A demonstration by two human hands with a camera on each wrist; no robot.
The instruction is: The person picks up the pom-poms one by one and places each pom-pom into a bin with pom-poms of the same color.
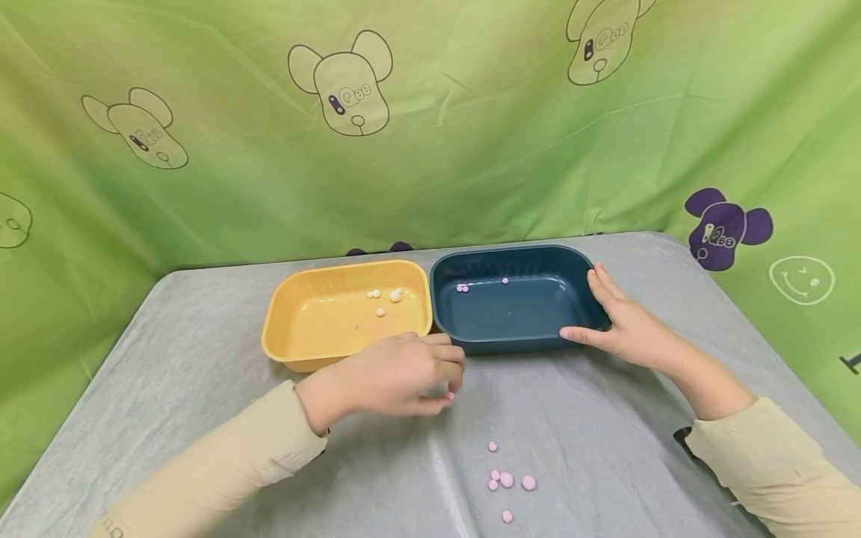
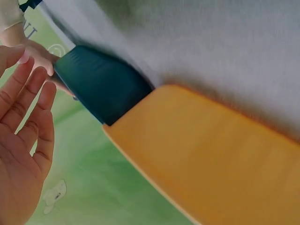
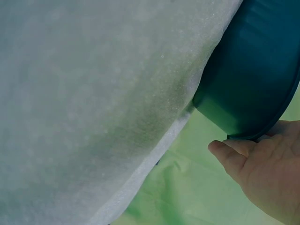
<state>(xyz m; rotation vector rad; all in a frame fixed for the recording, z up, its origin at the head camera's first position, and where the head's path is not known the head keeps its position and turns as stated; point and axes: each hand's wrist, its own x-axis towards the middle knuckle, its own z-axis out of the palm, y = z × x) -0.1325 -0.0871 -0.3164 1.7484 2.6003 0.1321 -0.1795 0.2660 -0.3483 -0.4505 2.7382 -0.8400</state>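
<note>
In the head view my left hand [image 1: 397, 377] is above the table in front of where the two bins meet. Between thumb and index fingertip it pinches a small pink ball [image 1: 451, 395], also visible in the left wrist view. My right hand [image 1: 628, 329] touches the dark blue bin [image 1: 518, 344] at its right end, fingers along the side and thumb at the front rim. Inside that bin lie three small pink balls [image 1: 505, 281]. The yellow bin [image 1: 276, 340] on the left contains several white balls [image 1: 395, 297]. Several more pink balls [image 1: 507, 480] lie on the table nearer me.
A grey cloth [image 1: 134, 403] covers the table. Behind it hangs a green curtain [image 1: 457, 149] printed with cartoon heads. The bins stand side by side near the table's far edge, their short ends touching.
</note>
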